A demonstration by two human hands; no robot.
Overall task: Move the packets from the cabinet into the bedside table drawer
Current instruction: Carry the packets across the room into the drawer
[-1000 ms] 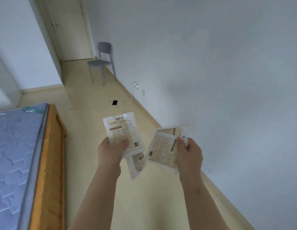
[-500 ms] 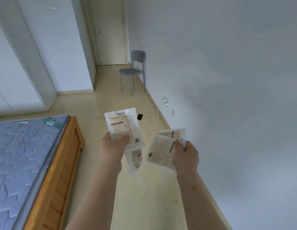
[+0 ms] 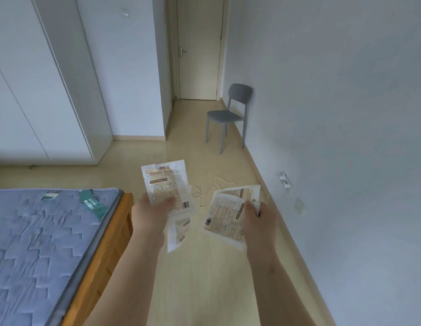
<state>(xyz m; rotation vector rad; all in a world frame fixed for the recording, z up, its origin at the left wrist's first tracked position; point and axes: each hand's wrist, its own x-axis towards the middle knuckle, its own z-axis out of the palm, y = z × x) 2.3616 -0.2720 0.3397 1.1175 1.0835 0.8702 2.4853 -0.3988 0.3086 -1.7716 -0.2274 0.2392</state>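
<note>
Packets [image 3: 168, 187] are in both my hands at the centre of the frame, above the pale floor [image 3: 204, 290]. The white wardrobe [image 3: 40, 90] fills the upper left, its doors closed. Below it, along the left edge, lies the blue quilted mattress [image 3: 40, 243] on a wooden bed frame [image 3: 110, 245]. A closed door [image 3: 197, 48] stands at the top centre, and a grey chair [image 3: 228, 114] sits against the wall just right of it. My left hand [image 3: 150, 215] grips one packet upright, thumb across its printed face, with a second packet [image 3: 179, 231] hanging below it. My right hand [image 3: 260, 220] pinches a tilted packet [image 3: 224, 215] at its right edge; I cannot tell whether more lie behind it. A thin white cable [image 3: 218, 181] trails on the floor beyond the packets, near a wall socket [image 3: 284, 180].
</note>
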